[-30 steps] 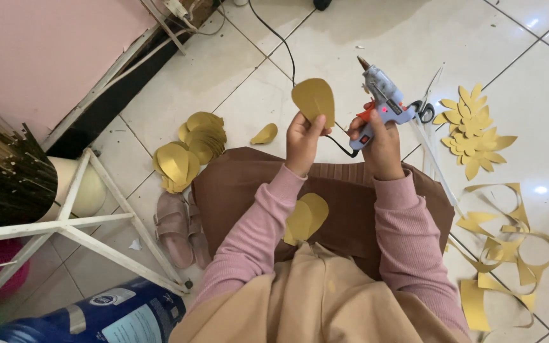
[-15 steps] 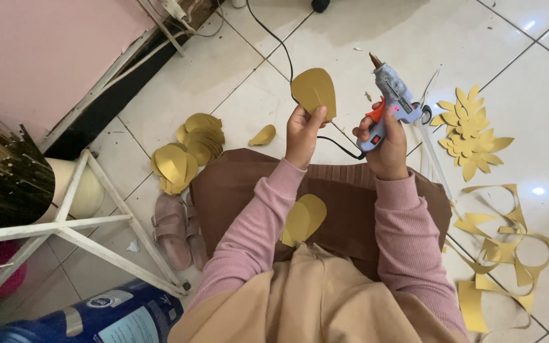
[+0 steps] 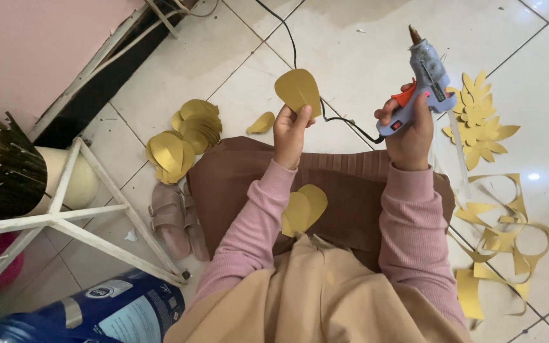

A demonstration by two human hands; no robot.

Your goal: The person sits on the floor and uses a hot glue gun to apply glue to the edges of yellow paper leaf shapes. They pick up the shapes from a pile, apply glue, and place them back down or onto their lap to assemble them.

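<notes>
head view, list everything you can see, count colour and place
petal: one, gold, pinched in left hand
glue gun: one, blue-grey with orange trigger, in right hand, nozzle pointing up
cord: one, black, across the tiles to the gun
petal stacks: two heaps, gold, on the floor left of the lap
loose petal: one, gold, on a tile
lap petals: two, gold, on the brown skirt
leafy cutout: one, gold, right of the gun
paper offcuts: several, gold, lower right
sandals: a pair, pink, beside the skirt
white frame: one, left
left hand: holds petal
right hand: grips gun
</notes>
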